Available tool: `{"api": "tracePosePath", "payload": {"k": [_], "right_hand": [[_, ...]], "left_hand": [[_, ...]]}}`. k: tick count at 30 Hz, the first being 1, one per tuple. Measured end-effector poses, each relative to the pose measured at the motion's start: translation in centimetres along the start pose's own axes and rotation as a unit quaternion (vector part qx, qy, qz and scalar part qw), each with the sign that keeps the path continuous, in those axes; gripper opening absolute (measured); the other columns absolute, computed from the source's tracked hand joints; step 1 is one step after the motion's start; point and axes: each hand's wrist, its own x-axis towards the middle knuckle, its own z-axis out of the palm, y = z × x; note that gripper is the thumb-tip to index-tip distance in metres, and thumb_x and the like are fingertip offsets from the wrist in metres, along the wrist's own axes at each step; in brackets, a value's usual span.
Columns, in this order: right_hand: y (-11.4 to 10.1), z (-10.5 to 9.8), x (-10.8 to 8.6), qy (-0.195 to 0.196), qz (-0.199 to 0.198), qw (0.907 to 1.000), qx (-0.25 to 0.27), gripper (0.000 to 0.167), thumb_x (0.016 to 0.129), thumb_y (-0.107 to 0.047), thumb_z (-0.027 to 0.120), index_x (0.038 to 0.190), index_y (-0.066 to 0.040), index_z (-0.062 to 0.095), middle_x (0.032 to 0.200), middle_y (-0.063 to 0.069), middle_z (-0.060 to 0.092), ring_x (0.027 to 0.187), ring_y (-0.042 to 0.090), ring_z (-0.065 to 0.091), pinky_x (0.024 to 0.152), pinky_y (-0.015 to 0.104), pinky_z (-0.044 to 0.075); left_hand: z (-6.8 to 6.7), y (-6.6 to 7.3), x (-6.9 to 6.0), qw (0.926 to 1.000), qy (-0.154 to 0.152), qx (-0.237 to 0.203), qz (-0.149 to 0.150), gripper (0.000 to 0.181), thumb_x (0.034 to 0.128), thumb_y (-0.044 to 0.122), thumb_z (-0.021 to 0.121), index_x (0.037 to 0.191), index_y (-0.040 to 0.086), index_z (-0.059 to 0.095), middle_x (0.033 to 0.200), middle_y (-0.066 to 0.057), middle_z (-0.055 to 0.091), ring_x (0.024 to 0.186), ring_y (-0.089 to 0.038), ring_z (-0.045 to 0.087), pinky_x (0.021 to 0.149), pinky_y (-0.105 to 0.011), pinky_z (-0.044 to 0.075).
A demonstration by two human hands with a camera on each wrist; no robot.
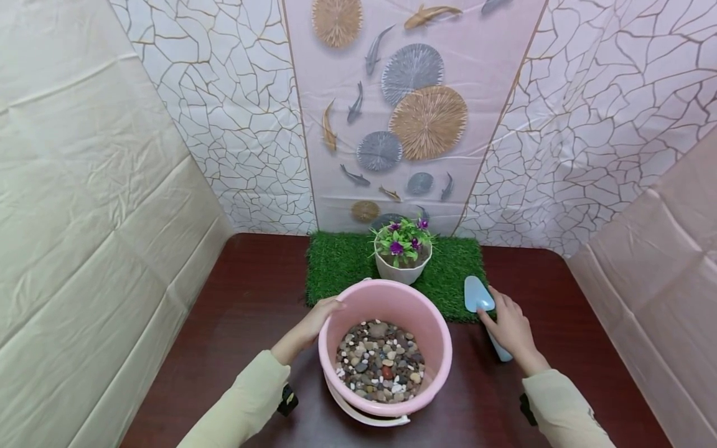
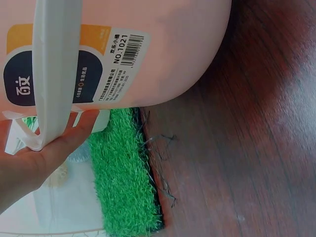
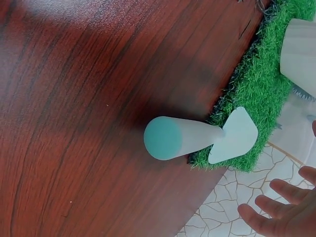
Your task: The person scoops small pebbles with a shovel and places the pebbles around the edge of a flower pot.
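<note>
A pink bucket (image 1: 440,348) stands on the table with a layer of mixed pebbles (image 1: 381,361) inside. My left hand (image 1: 313,320) grips its rim on the left side, near the white bail handle (image 2: 55,74) in the left wrist view. To the right lies a pale blue hand trowel (image 1: 477,295), its blade on the edge of the artificial grass mat (image 1: 336,264) and its handle on the table. Over the trowel hovers my right hand (image 1: 512,326). In the right wrist view its fingers are spread, apart from the trowel (image 3: 197,138).
Behind the bucket, a white flowerpot (image 1: 400,272) with purple flowers stands on the grass mat. The dark red wooden table (image 1: 252,280) ends at a patterned cloth backdrop (image 1: 241,124), with beige cloth walls (image 1: 84,218) on both sides.
</note>
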Motion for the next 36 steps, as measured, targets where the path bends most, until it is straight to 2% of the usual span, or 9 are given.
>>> {"api": "tracePosePath", "payload": {"k": [9, 18, 36], "right_hand": [[0.4, 0.2, 0.0, 0.002, 0.0, 1.0, -0.002, 0.065, 0.093, -0.026, 0.057, 0.143, 0.004, 0.029, 0.135, 0.036, 0.038, 0.118, 0.056, 0.038, 0.081, 0.071, 0.041], [1.0, 0.5, -0.1, 0.017, -0.002, 0.9998, -0.011, 0.063, 0.091, -0.025, 0.058, 0.141, 0.005, 0.033, 0.131, 0.037, 0.041, 0.114, 0.057, 0.041, 0.078, 0.07, 0.043], [1.6, 0.6, 0.5, 0.001, 0.01, 0.9998, -0.018, 0.065, 0.091, -0.027, 0.057, 0.141, 0.006, 0.032, 0.131, 0.038, 0.041, 0.113, 0.057, 0.041, 0.078, 0.07, 0.043]], "left_hand": [[0.7, 0.2, 0.1, 0.9999, -0.007, 0.003, -0.011, 0.052, 0.0909, 0.023, 0.042, 0.134, -0.007, 0.045, 0.127, -0.031, 0.052, 0.111, -0.037, 0.057, 0.097, -0.048, 0.05], [1.5, 0.3, 0.4, 0.9999, 0.007, 0.003, -0.01, 0.051, 0.0903, 0.023, 0.044, 0.131, -0.007, 0.048, 0.126, -0.03, 0.054, 0.113, -0.04, 0.056, 0.098, -0.047, 0.049], [3.1, 0.5, 0.8, 0.9998, 0.016, 0.008, 0.001, 0.052, 0.0902, 0.022, 0.044, 0.134, -0.005, 0.046, 0.131, -0.026, 0.053, 0.117, -0.039, 0.054, 0.102, -0.046, 0.046]]}}
